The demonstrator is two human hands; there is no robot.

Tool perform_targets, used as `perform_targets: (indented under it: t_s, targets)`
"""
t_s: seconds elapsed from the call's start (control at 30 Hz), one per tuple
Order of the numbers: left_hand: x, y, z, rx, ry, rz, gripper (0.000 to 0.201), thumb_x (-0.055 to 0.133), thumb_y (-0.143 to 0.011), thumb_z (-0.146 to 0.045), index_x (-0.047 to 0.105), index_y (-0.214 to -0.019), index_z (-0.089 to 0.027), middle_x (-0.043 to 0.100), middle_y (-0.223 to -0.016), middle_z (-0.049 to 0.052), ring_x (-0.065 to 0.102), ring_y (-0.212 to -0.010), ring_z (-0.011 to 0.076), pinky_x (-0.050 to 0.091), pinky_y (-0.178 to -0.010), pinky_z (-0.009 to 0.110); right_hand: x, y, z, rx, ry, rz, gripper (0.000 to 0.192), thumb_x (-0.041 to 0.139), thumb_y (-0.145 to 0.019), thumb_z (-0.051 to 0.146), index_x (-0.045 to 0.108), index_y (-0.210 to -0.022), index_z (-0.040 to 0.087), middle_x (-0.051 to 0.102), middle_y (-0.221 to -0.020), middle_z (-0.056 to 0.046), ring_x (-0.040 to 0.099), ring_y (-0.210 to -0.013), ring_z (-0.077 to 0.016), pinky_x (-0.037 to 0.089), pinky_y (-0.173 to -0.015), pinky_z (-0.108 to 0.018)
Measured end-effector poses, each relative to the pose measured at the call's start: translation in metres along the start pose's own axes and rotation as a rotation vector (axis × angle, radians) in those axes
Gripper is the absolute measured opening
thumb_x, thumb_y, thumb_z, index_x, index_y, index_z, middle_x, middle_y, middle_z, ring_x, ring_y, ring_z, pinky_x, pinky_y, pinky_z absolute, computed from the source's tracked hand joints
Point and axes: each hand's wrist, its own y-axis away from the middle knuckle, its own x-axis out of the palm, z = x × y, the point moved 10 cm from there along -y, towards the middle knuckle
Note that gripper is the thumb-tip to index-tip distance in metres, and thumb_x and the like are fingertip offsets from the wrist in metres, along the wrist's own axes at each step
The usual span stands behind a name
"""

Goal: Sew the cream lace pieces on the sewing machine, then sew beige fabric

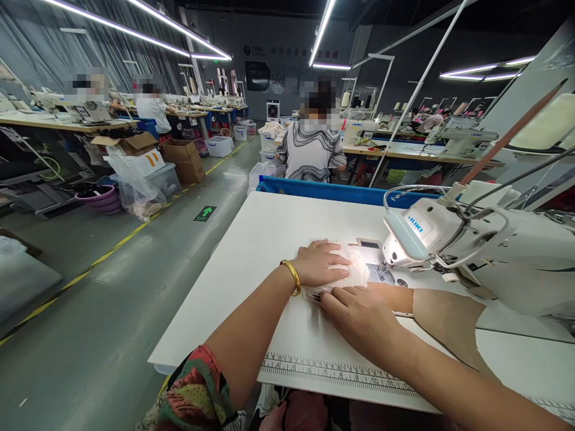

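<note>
- A ruler strip (341,372) is printed along the near edge of the white bench (251,263).
- The right hand (359,314) lies flat, fingers spread, on the near edge of a piece of white lace (354,272).
- The left hand (321,263), with a gold bangle (291,276) on the wrist, presses palm down on top of the lace.
- The lace lies on the bench just beside the needle area of the sewing machine (449,239).
- Behind the bench, a person in a striped top (311,149) sits facing away.

Table (269,239) left of hands wide open; sewing machine (471,245) blocks right side, overhangs fabric (357,272).
</note>
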Motion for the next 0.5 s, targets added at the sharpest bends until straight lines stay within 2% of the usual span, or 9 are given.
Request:
perform_targets:
  t_s: [0.23, 0.37, 0.5]
  targets:
    - [0.001, -0.001, 0.0, 0.003, -0.017, 0.0, 0.048, 0.052, -0.099, -0.063, 0.066, -0.141, -0.045, 0.038, -0.172, -0.006, 0.018, -0.163, 0.0346, 0.025, -0.127, 0.065, 0.009, -0.004, 0.004, -0.003, 0.008, 0.015, 0.025, 0.05, -0.08, -0.005, 0.054, -0.081, 0.02, 0.056, -0.068, 0.002, 0.045, -0.055, -0.0149, 0.021, -0.059, -0.033]
    - [-0.001, 0.0, 0.0, 0.003, -0.025, -0.005, 0.048, 0.053, -0.099, -0.063, 0.066, -0.142, -0.045, 0.038, -0.172, -0.005, 0.019, -0.163, 0.0344, 0.026, -0.127, 0.064, 0.005, -0.001, -0.004, 0.026, -0.105, 0.036, 0.023, 0.05, -0.09, 0.001, 0.052, -0.077, 0.02, 0.055, -0.067, 0.002, 0.045, -0.055, -0.0144, 0.021, -0.058, -0.032]
    - [-0.002, 0.001, 0.0, 0.01, -0.026, -0.005, 0.048, 0.053, -0.099, -0.063, 0.066, -0.141, -0.046, 0.04, -0.171, -0.006, 0.019, -0.163, 0.0354, 0.024, -0.129, 0.063, -0.006, 0.014, -0.023, 0.093, -0.264, 0.097, 0.022, 0.048, -0.099, 0.011, 0.053, -0.08, 0.021, 0.058, -0.07, 0.002, 0.049, -0.059, -0.0148, 0.026, -0.057, -0.03]
